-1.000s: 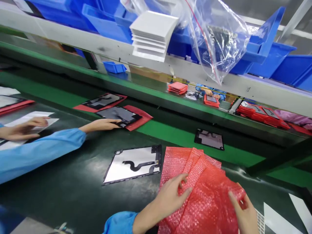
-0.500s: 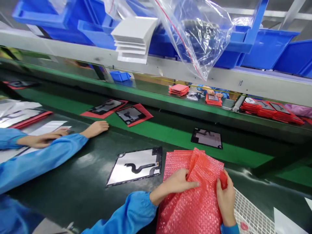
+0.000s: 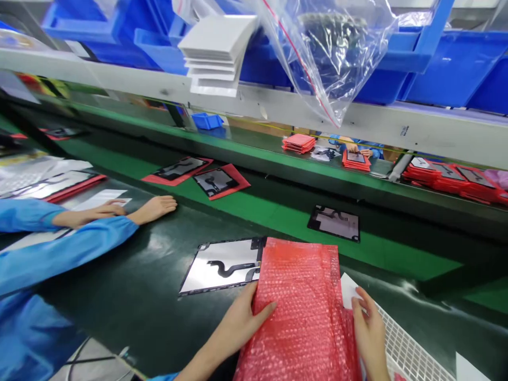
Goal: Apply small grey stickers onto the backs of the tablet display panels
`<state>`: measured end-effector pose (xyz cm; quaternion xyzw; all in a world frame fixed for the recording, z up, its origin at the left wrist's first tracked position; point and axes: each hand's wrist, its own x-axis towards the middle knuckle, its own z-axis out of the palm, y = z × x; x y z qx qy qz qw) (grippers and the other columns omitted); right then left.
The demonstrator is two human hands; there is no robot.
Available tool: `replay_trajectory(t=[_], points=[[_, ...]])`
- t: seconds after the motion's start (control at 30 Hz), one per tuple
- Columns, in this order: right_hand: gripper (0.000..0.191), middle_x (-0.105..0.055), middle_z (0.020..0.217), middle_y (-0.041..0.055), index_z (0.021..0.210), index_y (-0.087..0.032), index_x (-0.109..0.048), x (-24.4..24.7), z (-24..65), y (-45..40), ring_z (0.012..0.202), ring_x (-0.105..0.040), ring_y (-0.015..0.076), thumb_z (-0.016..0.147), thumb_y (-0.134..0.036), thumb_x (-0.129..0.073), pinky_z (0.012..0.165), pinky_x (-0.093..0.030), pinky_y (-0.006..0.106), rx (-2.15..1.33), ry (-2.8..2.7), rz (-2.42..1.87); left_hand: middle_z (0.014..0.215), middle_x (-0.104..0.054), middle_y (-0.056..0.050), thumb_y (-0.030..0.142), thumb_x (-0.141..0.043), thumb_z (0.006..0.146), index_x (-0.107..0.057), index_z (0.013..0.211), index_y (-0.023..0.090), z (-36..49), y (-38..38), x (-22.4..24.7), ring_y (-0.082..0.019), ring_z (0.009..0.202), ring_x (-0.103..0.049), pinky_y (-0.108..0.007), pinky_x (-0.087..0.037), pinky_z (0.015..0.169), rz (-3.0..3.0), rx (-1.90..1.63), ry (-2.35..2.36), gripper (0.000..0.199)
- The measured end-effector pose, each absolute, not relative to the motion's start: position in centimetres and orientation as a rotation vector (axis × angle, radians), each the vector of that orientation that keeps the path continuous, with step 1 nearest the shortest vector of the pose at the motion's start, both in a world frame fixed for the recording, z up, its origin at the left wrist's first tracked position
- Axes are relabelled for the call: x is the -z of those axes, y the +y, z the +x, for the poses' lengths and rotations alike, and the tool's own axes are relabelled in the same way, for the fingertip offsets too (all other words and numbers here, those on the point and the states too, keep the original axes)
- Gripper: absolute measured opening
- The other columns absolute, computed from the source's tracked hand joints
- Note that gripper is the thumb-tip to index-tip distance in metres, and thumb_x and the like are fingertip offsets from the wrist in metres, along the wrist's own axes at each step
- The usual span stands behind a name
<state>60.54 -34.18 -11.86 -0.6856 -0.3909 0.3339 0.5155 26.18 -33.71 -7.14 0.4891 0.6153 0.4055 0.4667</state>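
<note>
A stack of red bubble bags (image 3: pixel 297 296) lies in front of me at the table's near edge. My left hand (image 3: pixel 238 325) grips its left edge, thumb on top and fingers hidden below. At the right edge my right hand (image 3: pixel 371 328) is closed, thumb and fingertips at a red fold; part of the grip is hidden. Just left of the bags lies a display panel (image 3: pixel 230 264) with a silvery back, black border and curled black flex cable. The bags overlap its right end. White paper (image 3: pixel 349 288) shows behind my right fingertips.
A co-worker's blue-sleeved arms (image 3: pixel 79 248) rest on the table at left. Farther back, panels on red bags (image 3: pixel 218 185) and a bare panel (image 3: pixel 335 223) lie on the green belt (image 3: pixel 278 211). A white grid sheet (image 3: pixel 413 344) is at right. Blue bins (image 3: pixel 456 69) line the shelf overhead.
The loose, crumpled top bag now lies flatter on the stack. My left hand has moved from mid-stack down to its left edge. My right hand is slightly lower.
</note>
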Motion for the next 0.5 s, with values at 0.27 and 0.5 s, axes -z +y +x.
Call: replay_trajectory(t=[0.27,0.5], points=[[0.066,-0.078,0.130,0.0168,0.129,-0.018,-0.078,11.9,57.9,-34.7,0.116,-0.072,0.0408,0.087,-0.070,-0.075,0.105,-0.053,0.052,-0.904,-1.105,-1.610,0.124,-0.079,-0.013,0.061,-0.087,0.075,-0.074,0.128,0.018,27.5,-31.6,8.6,-0.034,0.106,-0.073,-0.048,-0.055,0.103,1.128,-0.966,1.412,0.070],[0.070,-0.077,0.134,0.0181,0.133,-0.018,-0.078,10.5,57.8,-34.8,0.122,-0.073,0.0395,0.090,-0.073,-0.076,0.102,-0.060,0.051,-1.139,-1.022,-1.433,0.120,-0.081,-0.018,0.053,-0.097,0.070,-0.077,0.115,0.014,30.0,-30.4,7.9,-0.039,0.108,-0.078,-0.047,-0.062,0.095,0.822,-0.932,1.133,0.062]])
